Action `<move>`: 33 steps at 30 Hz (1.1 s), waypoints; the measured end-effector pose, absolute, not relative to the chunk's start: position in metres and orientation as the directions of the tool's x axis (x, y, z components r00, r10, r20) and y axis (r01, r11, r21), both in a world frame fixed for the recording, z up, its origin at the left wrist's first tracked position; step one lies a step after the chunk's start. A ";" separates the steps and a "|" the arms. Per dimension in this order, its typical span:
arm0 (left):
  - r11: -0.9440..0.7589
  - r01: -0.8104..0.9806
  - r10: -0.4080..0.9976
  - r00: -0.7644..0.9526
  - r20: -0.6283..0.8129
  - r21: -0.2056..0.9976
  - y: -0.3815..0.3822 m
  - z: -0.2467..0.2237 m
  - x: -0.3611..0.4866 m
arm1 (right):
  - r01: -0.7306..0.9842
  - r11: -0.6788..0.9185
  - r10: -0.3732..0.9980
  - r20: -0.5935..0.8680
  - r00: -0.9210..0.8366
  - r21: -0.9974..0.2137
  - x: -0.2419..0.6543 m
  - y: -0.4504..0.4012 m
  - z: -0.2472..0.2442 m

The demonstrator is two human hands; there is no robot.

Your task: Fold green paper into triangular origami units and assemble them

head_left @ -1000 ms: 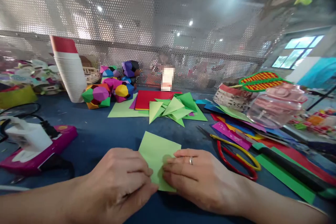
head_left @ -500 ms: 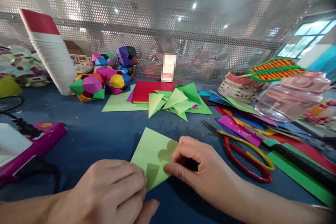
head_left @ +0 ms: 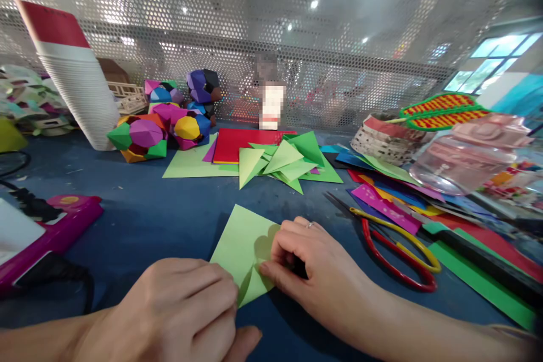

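A sheet of light green paper (head_left: 240, 237) lies on the blue table in front of me. At its right edge my right hand (head_left: 303, 254) is closed, pinching the paper between thumb and fingertips. A small pointed flap rises beside that thumb. My left hand (head_left: 182, 305) is curled over the paper's lower left part, its fingers bent down on the edge and its thumb stretched out below. The left fingertips are partly hidden. Beyond the sheet is a heap of folded light green paper pieces (head_left: 284, 159). Scissors (head_left: 394, 243) with red and yellow handles rest to the right.
A tall stack of paper cups (head_left: 80, 85), coloured paper balls (head_left: 146, 134) and a purple power strip (head_left: 68, 226) stand on the left. A red paper stack (head_left: 244, 144) lies at the back. Rightwards are coloured sheets (head_left: 390, 203), a black-handled knife (head_left: 487, 257) and a clear bottle (head_left: 462, 158).
My right hand has moved slightly left with the paper's edge, and the flap by its thumb now stands up more sharply. My left hand has stayed nearly in place, its thumb a little further out.
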State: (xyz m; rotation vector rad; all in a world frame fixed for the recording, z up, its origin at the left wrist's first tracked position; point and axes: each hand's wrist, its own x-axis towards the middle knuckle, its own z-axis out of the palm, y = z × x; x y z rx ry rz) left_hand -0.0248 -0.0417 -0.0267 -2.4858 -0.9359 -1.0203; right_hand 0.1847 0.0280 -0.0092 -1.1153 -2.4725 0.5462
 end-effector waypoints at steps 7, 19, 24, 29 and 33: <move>-0.747 0.665 0.488 0.537 0.688 0.011 -0.036 -0.018 -0.025 | 0.633 0.645 0.750 0.194 -0.633 -0.429 0.185 0.029 -0.012; -0.803 0.595 0.463 0.656 0.596 -0.031 -0.033 -0.011 -0.021 | 0.640 0.658 0.738 0.173 -0.652 -0.398 0.185 0.029 -0.009; -0.815 0.564 0.372 0.685 0.627 -0.133 -0.035 -0.020 -0.024 | 0.647 0.663 0.736 0.172 -0.655 -0.377 0.185 0.029 -0.009; -0.783 0.531 0.305 0.780 0.546 -0.323 -0.044 -0.032 -0.037 | 0.651 0.661 0.737 0.158 -0.658 -0.373 0.185 0.029 -0.009; -0.760 0.517 0.273 0.803 0.529 -0.393 -0.046 -0.033 -0.042 | 0.647 0.667 0.734 0.174 -0.657 -0.370 0.185 0.030 -0.010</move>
